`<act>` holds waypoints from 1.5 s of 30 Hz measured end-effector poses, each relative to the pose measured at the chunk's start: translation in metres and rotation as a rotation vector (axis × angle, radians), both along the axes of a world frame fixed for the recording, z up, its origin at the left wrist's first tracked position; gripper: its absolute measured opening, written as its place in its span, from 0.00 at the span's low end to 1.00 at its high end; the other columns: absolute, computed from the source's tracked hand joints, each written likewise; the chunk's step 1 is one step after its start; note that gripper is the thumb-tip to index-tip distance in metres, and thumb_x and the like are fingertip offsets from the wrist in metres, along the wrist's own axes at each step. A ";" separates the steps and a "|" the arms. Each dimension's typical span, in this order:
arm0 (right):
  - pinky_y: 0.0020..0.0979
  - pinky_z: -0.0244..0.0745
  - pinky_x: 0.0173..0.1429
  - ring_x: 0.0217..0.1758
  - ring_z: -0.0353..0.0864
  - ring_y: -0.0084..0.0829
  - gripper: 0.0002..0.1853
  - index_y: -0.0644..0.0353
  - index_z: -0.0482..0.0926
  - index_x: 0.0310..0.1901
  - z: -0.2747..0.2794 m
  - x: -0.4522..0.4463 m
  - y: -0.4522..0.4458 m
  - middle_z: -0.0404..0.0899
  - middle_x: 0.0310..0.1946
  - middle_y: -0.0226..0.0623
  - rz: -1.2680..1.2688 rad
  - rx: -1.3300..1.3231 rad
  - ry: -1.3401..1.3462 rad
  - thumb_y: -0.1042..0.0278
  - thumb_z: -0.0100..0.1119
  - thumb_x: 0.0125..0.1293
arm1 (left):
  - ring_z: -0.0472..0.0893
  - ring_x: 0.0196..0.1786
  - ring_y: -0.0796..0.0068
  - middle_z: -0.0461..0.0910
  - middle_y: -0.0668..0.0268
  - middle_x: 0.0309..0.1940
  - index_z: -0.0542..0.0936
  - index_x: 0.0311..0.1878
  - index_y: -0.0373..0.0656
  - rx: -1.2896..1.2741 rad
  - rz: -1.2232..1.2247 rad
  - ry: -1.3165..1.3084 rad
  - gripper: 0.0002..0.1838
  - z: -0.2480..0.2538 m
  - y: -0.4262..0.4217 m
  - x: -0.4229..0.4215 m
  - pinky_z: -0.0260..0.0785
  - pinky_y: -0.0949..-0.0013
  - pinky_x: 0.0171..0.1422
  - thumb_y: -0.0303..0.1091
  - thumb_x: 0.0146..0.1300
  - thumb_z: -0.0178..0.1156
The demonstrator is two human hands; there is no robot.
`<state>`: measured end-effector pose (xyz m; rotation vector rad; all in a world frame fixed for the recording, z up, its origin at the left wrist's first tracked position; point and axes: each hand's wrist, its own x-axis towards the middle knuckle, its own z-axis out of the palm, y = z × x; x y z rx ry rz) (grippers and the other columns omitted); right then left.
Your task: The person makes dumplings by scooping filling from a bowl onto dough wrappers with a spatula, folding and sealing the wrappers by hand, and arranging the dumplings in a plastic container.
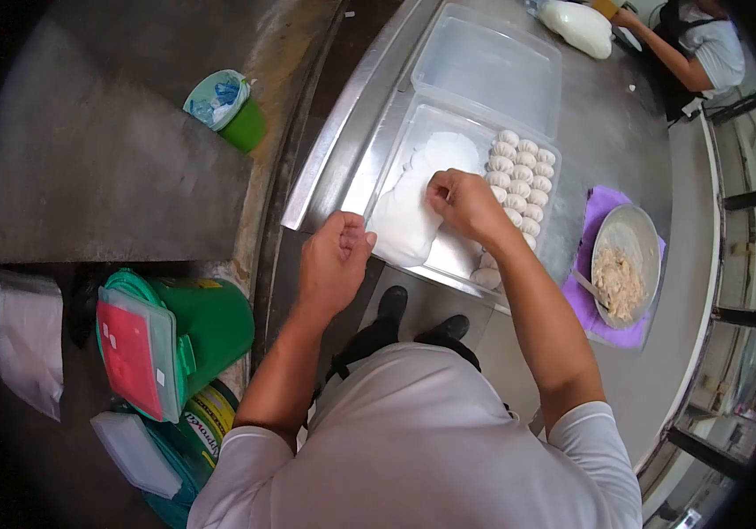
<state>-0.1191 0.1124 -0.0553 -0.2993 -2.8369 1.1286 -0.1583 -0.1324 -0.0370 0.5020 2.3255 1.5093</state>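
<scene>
Curled at the near left corner of a shallow clear tray (477,123), my left hand (334,264) has thumb and forefinger together beside a soft white mass (404,229). This mass looks like floury dough or thin wrappers; I cannot tell which. Over its right side my right hand (464,204) is closed, fingertips pointing down at it. What either hand pinches, if anything, is hidden. Rows of pleated dumplings (519,176) fill the tray's right side, partly covered by my right forearm. A flat white round (449,152) lies farther back in the tray.
A metal bowl (638,220) of pale filling with a spoon sits on a purple cloth (603,198) to the right. Behind is another clear tray (488,53). A co-worker (696,53) stands far right near a white bag (576,26). Green bins (206,326) stand lower left.
</scene>
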 end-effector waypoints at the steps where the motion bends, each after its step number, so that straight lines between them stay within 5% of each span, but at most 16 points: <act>1: 0.46 0.77 0.48 0.41 0.83 0.52 0.06 0.64 0.83 0.35 0.000 -0.002 -0.004 0.83 0.34 0.51 0.041 -0.061 -0.078 0.70 0.65 0.60 | 0.78 0.39 0.83 0.82 0.68 0.36 0.80 0.49 0.34 0.002 0.006 0.000 0.11 -0.002 -0.002 0.001 0.74 0.76 0.46 0.28 0.67 0.67; 9: 0.48 0.79 0.49 0.43 0.84 0.53 0.11 0.63 0.81 0.36 -0.013 -0.021 -0.037 0.82 0.38 0.50 0.055 0.149 -0.123 0.64 0.69 0.60 | 0.80 0.37 0.82 0.82 0.64 0.37 0.80 0.50 0.34 -0.021 -0.064 -0.010 0.13 -0.018 -0.003 0.002 0.76 0.75 0.43 0.29 0.66 0.68; 25: 0.49 0.79 0.50 0.42 0.83 0.57 0.08 0.63 0.81 0.40 -0.021 -0.020 -0.040 0.79 0.39 0.55 0.003 0.161 -0.031 0.74 0.61 0.58 | 0.79 0.37 0.80 0.81 0.63 0.41 0.79 0.51 0.35 0.022 -0.096 0.010 0.14 -0.026 -0.003 0.002 0.75 0.74 0.41 0.27 0.64 0.69; 28: 0.49 0.78 0.51 0.44 0.83 0.57 0.10 0.64 0.80 0.42 -0.013 -0.016 -0.039 0.78 0.40 0.55 0.042 -0.004 0.009 0.74 0.61 0.59 | 0.78 0.37 0.80 0.80 0.62 0.40 0.79 0.50 0.35 0.033 -0.101 0.019 0.14 -0.023 -0.003 0.003 0.75 0.74 0.41 0.27 0.64 0.69; 31: 0.49 0.77 0.52 0.45 0.82 0.57 0.10 0.63 0.79 0.43 -0.010 -0.019 -0.039 0.78 0.41 0.54 0.072 0.067 -0.143 0.75 0.60 0.60 | 0.83 0.36 0.66 0.81 0.53 0.42 0.79 0.50 0.33 0.016 -0.122 0.042 0.14 -0.019 -0.003 0.002 0.78 0.66 0.43 0.28 0.64 0.68; 41: 0.39 0.72 0.42 0.37 0.79 0.41 0.04 0.66 0.76 0.37 -0.015 -0.013 -0.017 0.77 0.33 0.49 0.028 -0.048 0.062 0.83 0.56 0.59 | 0.84 0.35 0.65 0.81 0.53 0.42 0.79 0.51 0.33 0.000 -0.152 0.057 0.15 -0.016 -0.006 0.002 0.79 0.65 0.42 0.28 0.64 0.68; 43: 0.46 0.75 0.48 0.42 0.82 0.55 0.05 0.67 0.76 0.39 -0.010 -0.014 -0.014 0.79 0.37 0.58 -0.027 -0.085 -0.038 0.77 0.58 0.62 | 0.84 0.35 0.64 0.81 0.53 0.42 0.79 0.51 0.33 0.011 -0.155 0.068 0.15 -0.019 -0.005 0.002 0.79 0.64 0.41 0.28 0.64 0.68; 45: 0.46 0.76 0.48 0.41 0.82 0.55 0.07 0.67 0.75 0.41 -0.004 -0.014 -0.017 0.80 0.36 0.58 -0.046 -0.044 -0.070 0.75 0.60 0.63 | 0.84 0.34 0.64 0.81 0.52 0.42 0.79 0.51 0.33 -0.002 -0.163 0.079 0.15 -0.019 -0.005 0.001 0.79 0.64 0.42 0.28 0.64 0.68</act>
